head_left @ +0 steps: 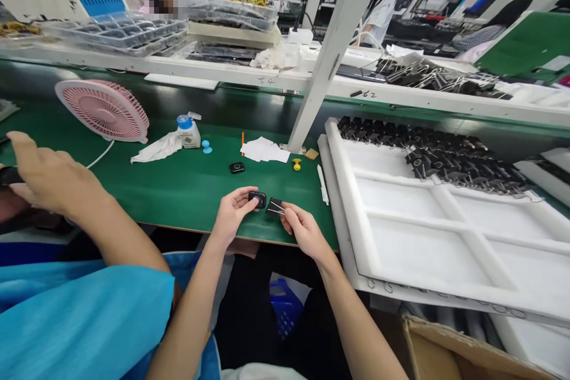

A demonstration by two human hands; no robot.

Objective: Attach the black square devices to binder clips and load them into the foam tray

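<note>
Over the front edge of the green bench, my left hand [232, 209] grips a small black square device [257, 198] with a round ring on its face, the thumb lying across it. Just to the right, my right hand [301, 227] pinches a black binder clip [275, 206] by its wire handles. The clip's body points toward the device, with a narrow gap between the two. A similar black device [237, 167] lies flat on the bench beyond my left hand.
A white foam tray [371, 219] on the right carries rows of binder clips [463, 160]. A white pen [322, 185], yellow knob [297, 164], paper sheets [265, 149], bottle [189, 132] and pink fan [104, 110] sit around. A co-worker's arm [111, 219] reaches in at left.
</note>
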